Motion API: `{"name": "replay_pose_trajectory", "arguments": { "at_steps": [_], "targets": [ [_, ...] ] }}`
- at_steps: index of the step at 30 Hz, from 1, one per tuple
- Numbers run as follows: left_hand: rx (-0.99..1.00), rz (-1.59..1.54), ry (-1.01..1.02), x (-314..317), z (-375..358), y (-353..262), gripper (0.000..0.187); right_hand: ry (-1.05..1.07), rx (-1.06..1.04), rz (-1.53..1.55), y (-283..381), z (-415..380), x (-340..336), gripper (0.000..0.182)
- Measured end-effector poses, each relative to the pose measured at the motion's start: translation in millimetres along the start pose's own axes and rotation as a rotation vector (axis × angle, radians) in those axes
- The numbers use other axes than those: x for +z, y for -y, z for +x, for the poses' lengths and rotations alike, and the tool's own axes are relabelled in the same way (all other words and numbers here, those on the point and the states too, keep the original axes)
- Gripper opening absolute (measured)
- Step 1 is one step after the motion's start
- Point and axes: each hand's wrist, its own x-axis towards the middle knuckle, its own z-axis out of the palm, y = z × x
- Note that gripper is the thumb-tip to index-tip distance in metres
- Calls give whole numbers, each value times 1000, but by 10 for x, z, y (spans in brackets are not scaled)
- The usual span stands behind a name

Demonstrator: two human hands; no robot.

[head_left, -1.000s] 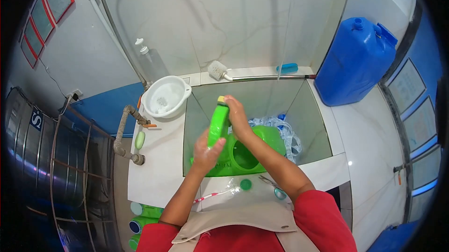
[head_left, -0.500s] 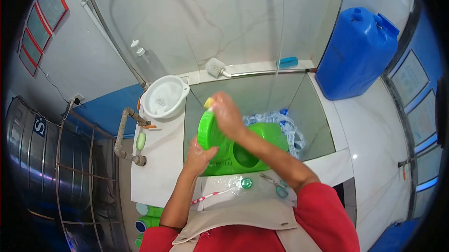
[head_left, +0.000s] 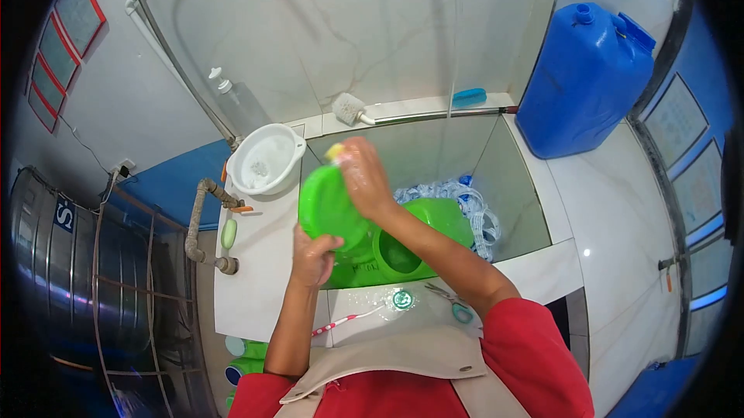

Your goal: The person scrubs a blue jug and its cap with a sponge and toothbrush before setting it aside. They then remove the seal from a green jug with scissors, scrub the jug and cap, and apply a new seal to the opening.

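A: What has changed in the last second?

B: The green lid (head_left: 332,207) has been turned. It was held edge-on before; now its broad face is shown, tilted up over the sink (head_left: 518,209).

A: How is it held?

B: Its lower edge is gripped by the left hand (head_left: 313,246). A yellow sponge (head_left: 335,152) is clenched in the right hand (head_left: 364,177) and pressed against the lid's upper rim.

A: And around the hands?

B: A green tub (head_left: 422,236) lies in the sink just below the right hand. A small green cap (head_left: 401,299) and scissors (head_left: 453,305) rest on the desk (head_left: 256,286), nearer the body. Scrubbing appears to have been carried onto the lid's face.
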Motion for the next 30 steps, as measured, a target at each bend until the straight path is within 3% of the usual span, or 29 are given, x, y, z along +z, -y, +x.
{"name": "replay_pose_trajectory", "arguments": {
  "at_steps": [2, 4, 6, 7, 10, 12, 13, 14, 15, 16, 18, 20, 22, 23, 24, 25, 26, 27, 29, 30],
  "targets": [
    [153, -202, -32, 13, 56, -152, 53, -90, 67, -33, 164, -364, 192, 20],
    [208, -169, -15, -85, 205, -9, 45, -178, 132, -70, 343, -597, 226, 23],
    [38, -423, -25, -168, 255, 216, 52, 68, -136, -162, 591, -647, 142, 28],
    [-59, -451, 30, -115, 213, 223, 65, 63, -128, -166, 523, -525, 112, 28],
    [8, -263, -121, 237, 185, 43, 63, 118, -183, -137, 287, -260, 20, 24],
    [36, -290, -74, 155, 232, -69, 62, -88, 115, -124, 199, -257, -32, 23],
    [63, -315, -27, 125, 263, -112, 61, -87, 105, -123, 294, -337, 10, 23],
    [72, -315, -24, 56, 305, -1, 61, 44, 49, -87, 475, -522, 89, 22],
    [6, -308, -151, -71, 342, 238, 60, 176, 0, -52, 570, -628, 127, 21],
    [-68, -300, -277, -125, 356, 389, 58, 174, 5, -55, 489, -569, 125, 21],
    [-91, -316, -183, 151, 212, 199, 56, 111, -230, -311, 210, -319, 95, 21],
    [-94, -340, -88, 228, 198, 113, 54, 60, -153, -407, 172, -65, -151, 26],
    [-53, -326, -66, 65, 233, 21, 54, 128, 336, -61, 297, 42, -311, 32],
    [-79, -364, -26, -84, 314, 87, 53, 134, 330, -58, 244, 57, -350, 32],
    [-75, -365, -30, -161, 394, 207, 53, 123, 427, 47, 172, 53, -376, 33],
    [-97, -176, -194, -132, 459, 245, 56, 112, 528, 153, 158, 50, -383, 35],
    [-116, 13, -353, -97, 497, 282, 59, 114, 527, 152, 161, 34, -364, 35],
    [-114, 11, -352, -42, 486, 333, 59, 36, 468, 32, 176, 7, -332, 31],
    [-217, -299, -447, 269, 403, 228, 64, -46, 405, -91, 266, -48, -278, 28],
    [-220, -298, -448, 304, 386, 195, 64, 5, 354, -168, 352, -121, -238, 27]
  ]
}}
